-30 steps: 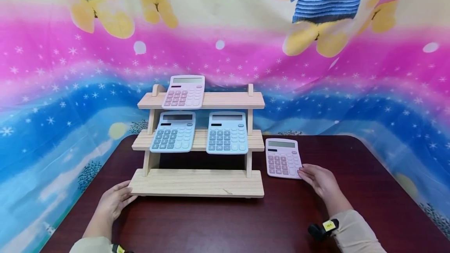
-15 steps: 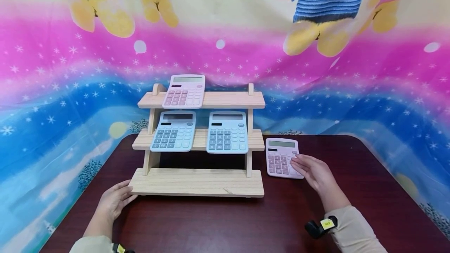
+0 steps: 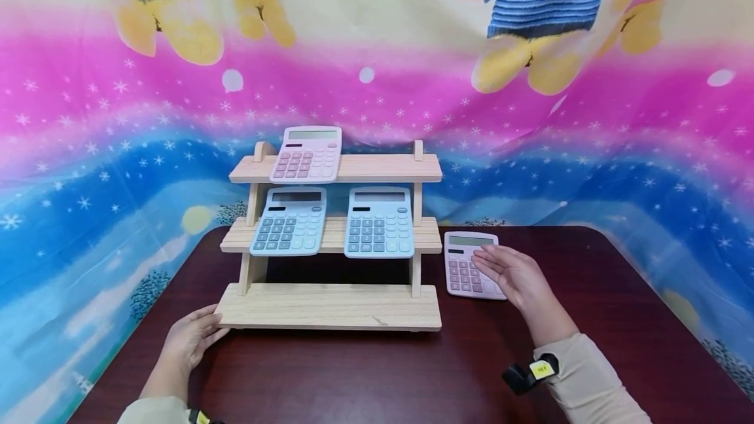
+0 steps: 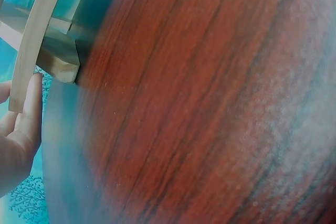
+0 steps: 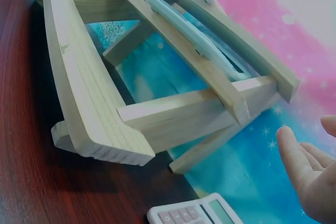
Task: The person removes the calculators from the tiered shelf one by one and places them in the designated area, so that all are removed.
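Observation:
A three-tier wooden display stand (image 3: 330, 306) stands on the table. My left hand (image 3: 190, 340) pinches the left end of its bottom shelf; in the left wrist view fingers (image 4: 32, 98) lie on both sides of the board. On the table right of the stand lies a pink calculator (image 3: 462, 273). My right hand (image 3: 515, 280) hovers over that calculator's right side with loosely extended fingers, holding nothing; the right wrist view shows the hand (image 5: 315, 177) apart from the calculator (image 5: 191, 211). The middle shelf holds two blue calculators (image 3: 288, 224) side by side. Another pink calculator (image 3: 306, 156) leans on the top shelf.
The dark red-brown table (image 3: 330, 378) has rounded far corners. Close behind the stand hangs a colourful backdrop cloth (image 3: 377, 103) with printed bears. The bottom shelf bears no calculator. A black strap with a yellow label (image 3: 540, 369) is on the right wrist.
My right hand has let go of the pink calculator's right edge and moved up and left over it. The calculator stays where it lay. My left hand keeps its place on the shelf.

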A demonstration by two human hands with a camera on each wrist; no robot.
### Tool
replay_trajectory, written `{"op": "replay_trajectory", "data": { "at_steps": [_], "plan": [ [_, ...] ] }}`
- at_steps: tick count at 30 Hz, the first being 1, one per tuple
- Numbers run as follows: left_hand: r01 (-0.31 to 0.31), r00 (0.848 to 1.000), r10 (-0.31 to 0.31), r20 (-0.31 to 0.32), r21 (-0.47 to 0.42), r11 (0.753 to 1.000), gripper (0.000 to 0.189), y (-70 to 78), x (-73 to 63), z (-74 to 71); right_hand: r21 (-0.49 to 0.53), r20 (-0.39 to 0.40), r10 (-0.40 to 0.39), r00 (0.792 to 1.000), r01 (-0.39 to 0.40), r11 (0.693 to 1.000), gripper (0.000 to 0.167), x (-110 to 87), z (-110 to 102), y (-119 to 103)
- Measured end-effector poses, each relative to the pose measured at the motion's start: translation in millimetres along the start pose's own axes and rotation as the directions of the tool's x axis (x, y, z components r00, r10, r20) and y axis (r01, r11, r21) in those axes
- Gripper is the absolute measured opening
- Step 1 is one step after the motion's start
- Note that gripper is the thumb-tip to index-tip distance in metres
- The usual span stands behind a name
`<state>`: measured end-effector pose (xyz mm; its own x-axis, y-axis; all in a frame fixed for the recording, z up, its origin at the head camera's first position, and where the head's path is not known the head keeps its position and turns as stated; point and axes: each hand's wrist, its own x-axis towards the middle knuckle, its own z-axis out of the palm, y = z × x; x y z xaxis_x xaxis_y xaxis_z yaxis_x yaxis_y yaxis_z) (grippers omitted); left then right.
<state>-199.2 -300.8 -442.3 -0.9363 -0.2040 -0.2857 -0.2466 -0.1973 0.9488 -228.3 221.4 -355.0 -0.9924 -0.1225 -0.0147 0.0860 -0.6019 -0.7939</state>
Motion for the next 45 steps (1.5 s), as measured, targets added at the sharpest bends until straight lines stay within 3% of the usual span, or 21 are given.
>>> {"op": "replay_trajectory", "data": {
  "at_steps": [17,24,32,38,42,45],
  "plan": [
    [-0.005,1.0,0.005,0.0,0.006,1.0,0.067,-2.9,0.0,-0.3,0.002,0.041,-0.001,0.999,0.001,1.0,0.022,13.6,25,0],
    [-0.01,1.0,0.01,0.005,-0.003,1.0,0.068,-0.6,-2.2,-0.9,-0.031,0.022,0.002,1.0,-0.002,1.0,0.02,20.9,47,0],
    [-0.013,1.0,0.014,-0.014,0.057,0.998,0.062,-0.5,-2.5,1.0,-0.027,-0.021,-0.003,1.0,0.002,1.0,0.021,29.7,75,9],
    [0.005,1.0,-0.005,-0.018,0.017,1.0,0.063,-1.9,-2.4,1.5,-0.026,-0.043,0.003,0.999,-0.004,1.0,0.014,37.6,97,20],
    [0.003,1.0,-0.003,-0.021,0.006,1.0,0.062,-1.1,-1.7,2.5,-0.06,-0.052,0.012,0.999,-0.015,0.998,0.038,43.2,109,25],
    [0.004,1.0,-0.004,-0.016,-0.003,1.0,0.064,0.7,-1.5,2.2,-0.07,-0.051,0.028,0.998,-0.031,0.997,0.047,47.0,117,26]
  ]
}}
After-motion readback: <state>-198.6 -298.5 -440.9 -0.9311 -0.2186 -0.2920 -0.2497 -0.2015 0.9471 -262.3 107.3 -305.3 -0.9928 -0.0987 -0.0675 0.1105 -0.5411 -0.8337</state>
